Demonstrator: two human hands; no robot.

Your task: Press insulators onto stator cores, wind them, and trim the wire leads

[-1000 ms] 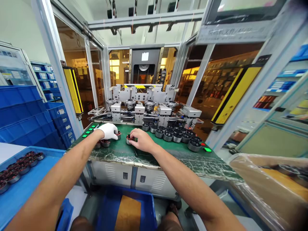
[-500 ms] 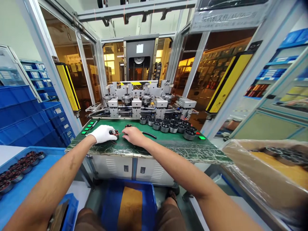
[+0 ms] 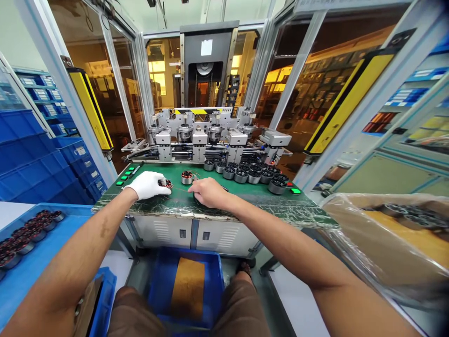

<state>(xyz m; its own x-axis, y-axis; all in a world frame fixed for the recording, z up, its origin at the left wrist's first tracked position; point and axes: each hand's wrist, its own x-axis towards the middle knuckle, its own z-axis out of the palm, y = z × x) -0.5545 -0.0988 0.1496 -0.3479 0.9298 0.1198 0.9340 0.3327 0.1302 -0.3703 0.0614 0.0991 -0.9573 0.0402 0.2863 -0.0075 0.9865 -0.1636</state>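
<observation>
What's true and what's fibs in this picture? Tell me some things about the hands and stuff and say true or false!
1. The left hand wears a white glove. True.
2. Every button is green. False: a red button sits toward the right.
3. The right hand is bare. True.
4. The left hand holds nothing. False: it holds a round part with reddish wire.
5. A yellow-brown sheet lies in the blue bin between the person's legs. True.
</observation>
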